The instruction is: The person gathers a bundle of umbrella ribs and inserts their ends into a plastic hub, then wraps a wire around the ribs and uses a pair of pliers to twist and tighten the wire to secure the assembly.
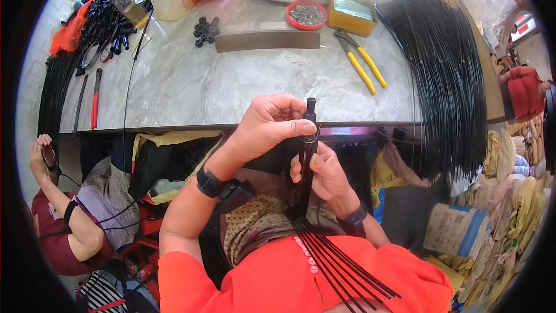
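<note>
Upright before my chest, just off the table's near edge, is a black tubular shaft with thin ribs, which looks like an umbrella frame [305, 165]. Its narrow tip points away from me, and several ribs [341, 264] fan out over my orange shirt. My left hand [269, 122] pinches the frame just below its tip, thumb and forefinger closed on it. A thin loop, perhaps wire, shows by that thumb. Lower down, my right hand [331, 177] is closed round the shaft, with some fingers hidden behind it.
Yellow-handled pliers [362, 64], a red dish of small metal pieces [307, 15] and a flat metal bar [267, 41] lie on the grey table [185, 87]. Long black rods [443, 75] hang over its right edge. Another person [75, 214] sits at the left. Sacks [457, 229] stand at right.
</note>
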Demonstrator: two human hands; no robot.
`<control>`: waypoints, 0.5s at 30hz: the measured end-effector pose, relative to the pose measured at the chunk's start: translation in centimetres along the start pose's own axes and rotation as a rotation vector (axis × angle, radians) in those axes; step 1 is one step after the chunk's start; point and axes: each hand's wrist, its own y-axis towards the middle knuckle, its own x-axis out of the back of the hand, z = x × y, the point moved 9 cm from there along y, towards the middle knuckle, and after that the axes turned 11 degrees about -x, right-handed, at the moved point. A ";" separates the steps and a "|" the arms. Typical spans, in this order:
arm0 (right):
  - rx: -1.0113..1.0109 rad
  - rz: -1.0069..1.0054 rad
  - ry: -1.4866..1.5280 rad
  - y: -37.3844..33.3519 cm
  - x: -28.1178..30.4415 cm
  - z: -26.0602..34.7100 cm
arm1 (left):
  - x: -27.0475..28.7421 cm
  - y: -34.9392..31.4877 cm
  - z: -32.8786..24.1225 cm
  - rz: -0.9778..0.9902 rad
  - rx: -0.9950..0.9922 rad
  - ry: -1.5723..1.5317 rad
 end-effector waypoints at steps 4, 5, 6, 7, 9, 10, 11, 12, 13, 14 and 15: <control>-0.004 0.018 -0.013 -0.1 -0.1 -0.2 | -0.2 0.1 0.5 -0.001 0.070 -0.099; -0.006 0.031 -0.010 -0.1 -0.2 -0.2 | -0.2 0.1 0.5 -0.007 0.066 -0.101; -0.012 0.032 -0.013 -0.1 -0.2 -0.3 | -0.3 0.2 0.6 0.000 0.081 -0.098; -0.009 0.026 -0.012 -0.1 -0.1 -0.3 | -0.3 0.1 0.8 0.007 0.096 -0.094; -0.010 0.019 -0.012 -0.1 0.0 -0.3 | -0.5 0.1 0.6 -0.003 0.107 -0.127; -0.009 0.017 -0.014 0.0 0.0 -0.3 | -0.6 0.0 0.7 -0.007 0.120 -0.157; -0.008 0.015 -0.017 0.0 0.0 -0.2 | -0.5 -0.1 0.8 -0.010 0.120 -0.160; -0.012 0.015 -0.017 0.0 0.0 -0.3 | -0.4 -0.1 0.9 -0.013 0.123 -0.178; -0.015 0.021 -0.012 0.1 0.0 -0.3 | -0.3 -0.1 1.0 -0.015 0.126 -0.196; -0.018 0.026 -0.007 0.1 -0.1 -0.4 | -0.2 -0.2 1.1 -0.017 0.126 -0.197; -0.020 0.027 -0.008 0.1 0.0 -0.4 | -0.2 -0.1 1.1 -0.012 0.128 -0.200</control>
